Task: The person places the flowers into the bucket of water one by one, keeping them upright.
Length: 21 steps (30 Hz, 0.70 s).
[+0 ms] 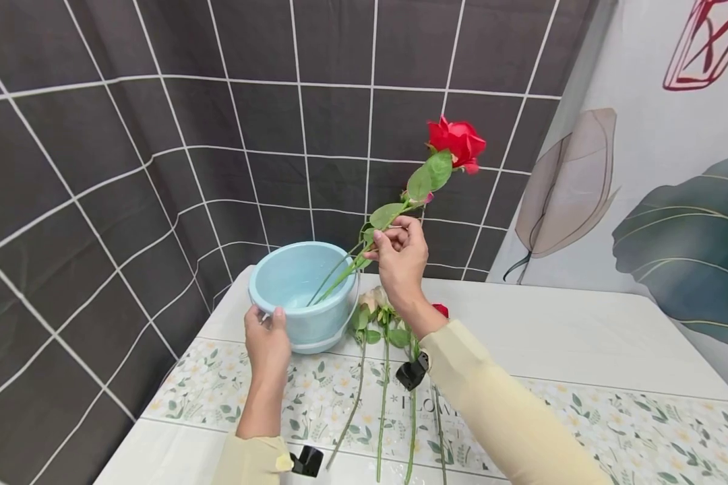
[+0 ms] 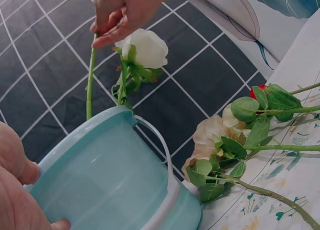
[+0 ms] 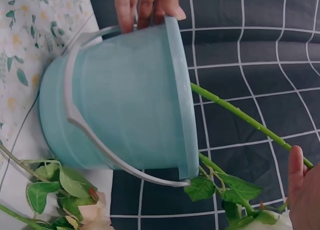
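While the left hand [image 1: 268, 345] holds the blue bucket [image 1: 321, 331]: the right hand [image 1: 402, 261] pinches the stem of the red rose [image 1: 457, 141].
Right fingers: closed on the stem partway up, just below the leaves.
Left fingers: bent against the outside of the bucket on its near left, the thumb at the rim.
Red rose: its bloom leans up to the right, above the right hand and clear of the bucket; the stem's lower part slants down through the bucket's mouth.
Bucket: upright on the table [image 1: 558, 327], its pale handle [image 3: 72, 90] hanging down along the side.
White rose [image 2: 145, 49]: leaning out over the bucket's rim, near the right hand.
Lying flowers: four stems side by side on the table, cut ends toward the person; pale roses [image 2: 206, 135] lie just beside the bucket, and a second red bloom [image 1: 440, 310] is partly hidden by the right forearm.
Table cover: white, with a band of printed leaves and blossoms.
Backdrop: dark cloth [image 1: 334, 114] with a white grid, and a leaf-printed hanging [image 1: 564, 182] to the right.
Sleeves: pale yellow, a black mount [image 1: 412, 372] at each wrist.
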Tool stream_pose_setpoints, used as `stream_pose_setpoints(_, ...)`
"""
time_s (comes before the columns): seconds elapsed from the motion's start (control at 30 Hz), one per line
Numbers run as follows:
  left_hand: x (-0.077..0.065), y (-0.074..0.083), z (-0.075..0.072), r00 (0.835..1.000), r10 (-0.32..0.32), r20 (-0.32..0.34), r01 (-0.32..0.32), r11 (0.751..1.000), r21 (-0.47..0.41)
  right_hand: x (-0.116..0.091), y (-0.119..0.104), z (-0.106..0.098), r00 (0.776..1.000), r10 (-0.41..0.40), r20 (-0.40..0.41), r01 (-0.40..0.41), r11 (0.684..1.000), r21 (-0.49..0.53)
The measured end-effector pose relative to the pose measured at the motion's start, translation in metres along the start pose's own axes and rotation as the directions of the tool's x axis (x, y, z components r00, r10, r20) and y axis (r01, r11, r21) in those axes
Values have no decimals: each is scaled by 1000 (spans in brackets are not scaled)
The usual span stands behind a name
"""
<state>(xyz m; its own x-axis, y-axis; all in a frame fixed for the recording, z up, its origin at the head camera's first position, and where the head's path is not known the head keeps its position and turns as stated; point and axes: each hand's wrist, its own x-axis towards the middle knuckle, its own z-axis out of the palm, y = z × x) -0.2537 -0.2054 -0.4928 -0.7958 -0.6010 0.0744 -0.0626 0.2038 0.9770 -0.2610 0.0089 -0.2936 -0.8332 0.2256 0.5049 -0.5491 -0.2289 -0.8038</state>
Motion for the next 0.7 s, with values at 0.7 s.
stream_pose_setpoints(0.7,-18,29,-10,998,-12,65,16,998,-63,-5,43,12,992,107,65,-106,994,-16)
